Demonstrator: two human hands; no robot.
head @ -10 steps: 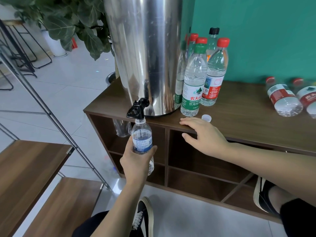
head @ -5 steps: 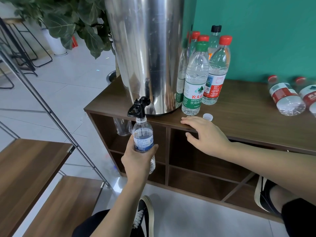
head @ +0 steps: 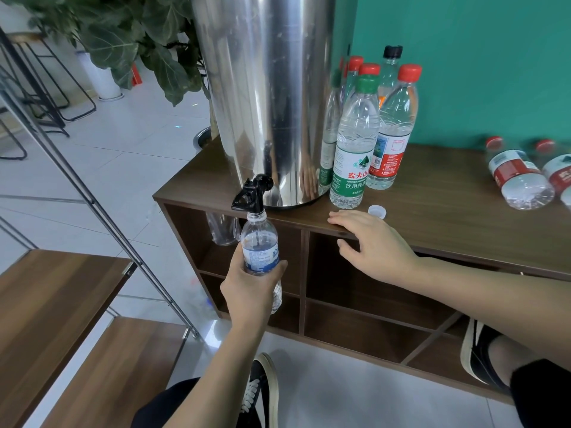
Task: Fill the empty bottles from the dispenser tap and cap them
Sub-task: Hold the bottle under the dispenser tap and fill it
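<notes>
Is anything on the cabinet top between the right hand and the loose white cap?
No. In the head view, only bare wood lies between the right hand and the white cap; they are close but apart.

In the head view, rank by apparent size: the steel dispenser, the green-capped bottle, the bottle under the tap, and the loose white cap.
1. Steel dispenser, largest by far.
2. Green-capped bottle.
3. Bottle under the tap, held by the left hand; it is nearer the camera and partly covered, yet looks shorter.
4. Loose white cap, smallest.

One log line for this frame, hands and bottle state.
left hand grips small bottle under tap | right hand flat on cabinet edge | loose cap beside | uncapped
</notes>
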